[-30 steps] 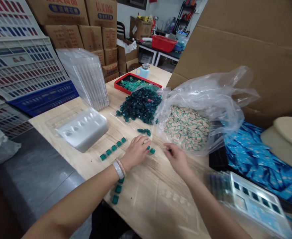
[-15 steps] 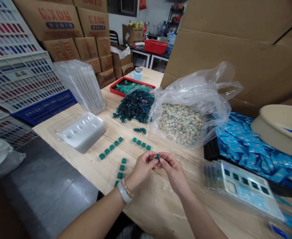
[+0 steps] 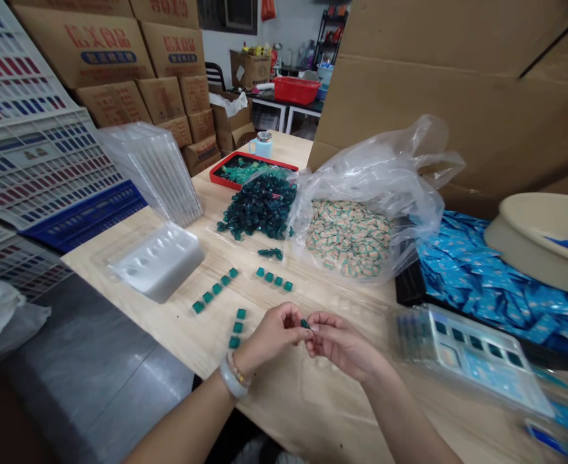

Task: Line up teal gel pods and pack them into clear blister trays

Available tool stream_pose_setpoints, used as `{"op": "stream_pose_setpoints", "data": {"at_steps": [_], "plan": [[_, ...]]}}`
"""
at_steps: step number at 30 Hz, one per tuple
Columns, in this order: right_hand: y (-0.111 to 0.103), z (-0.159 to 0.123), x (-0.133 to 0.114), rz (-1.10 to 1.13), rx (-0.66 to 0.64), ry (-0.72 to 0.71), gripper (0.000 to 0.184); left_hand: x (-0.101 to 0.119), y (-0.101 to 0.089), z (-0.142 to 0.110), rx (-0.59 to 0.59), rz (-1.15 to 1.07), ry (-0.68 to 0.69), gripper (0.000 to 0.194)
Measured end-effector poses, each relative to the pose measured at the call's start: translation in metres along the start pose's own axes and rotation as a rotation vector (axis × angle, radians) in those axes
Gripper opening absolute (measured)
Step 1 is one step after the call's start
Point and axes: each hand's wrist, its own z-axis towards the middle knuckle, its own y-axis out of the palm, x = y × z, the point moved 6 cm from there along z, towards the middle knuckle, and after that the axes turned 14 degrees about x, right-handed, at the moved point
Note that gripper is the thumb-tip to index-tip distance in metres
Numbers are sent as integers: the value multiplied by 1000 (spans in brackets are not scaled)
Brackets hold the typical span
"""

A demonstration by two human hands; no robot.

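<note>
Both hands meet over the near part of the wooden table (image 3: 313, 412). My left hand (image 3: 278, 332) is closed, its thumb and fingers pinching a small dark green piece (image 3: 305, 323). My right hand (image 3: 340, 345) pinches the same piece from the other side; fingers cover most of it. Left of the hands are short rows of green square pieces (image 3: 216, 289), with another row (image 3: 269, 276) farther off. A heap of dark green pieces (image 3: 259, 203) lies beyond, beside a clear plastic bag (image 3: 390, 167) of small beige-and-green pieces (image 3: 349, 235).
On the left are a stack of clear plastic trays (image 3: 162, 171) and a plastic-wrapped block (image 3: 160, 258). Filled blister packs (image 3: 489, 361) lie at right, near blue packets (image 3: 467, 270) and a beige basin (image 3: 545, 238). A red-rimmed tray (image 3: 223, 180) and a mug (image 3: 264, 145) stand farther back.
My hands have shifted slightly down the view and turned a little, still pinching the small green piece. The whole view has shifted slightly. The rows on the table look unchanged.
</note>
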Motion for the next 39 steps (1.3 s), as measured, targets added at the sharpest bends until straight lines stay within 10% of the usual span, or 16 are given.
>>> {"op": "stream_pose_setpoints", "data": {"at_steps": [12, 31, 39], "plan": [[-2, -1, 6, -32, -87, 164, 21, 11, 2, -3, -121, 50, 6, 23], [6, 13, 42, 417, 192, 84, 21, -13, -2, -16, 95, -89, -89, 24], [0, -1, 0, -262, 253, -597, 21, -13, 2, -11, 55, -282, -203, 33]]}}
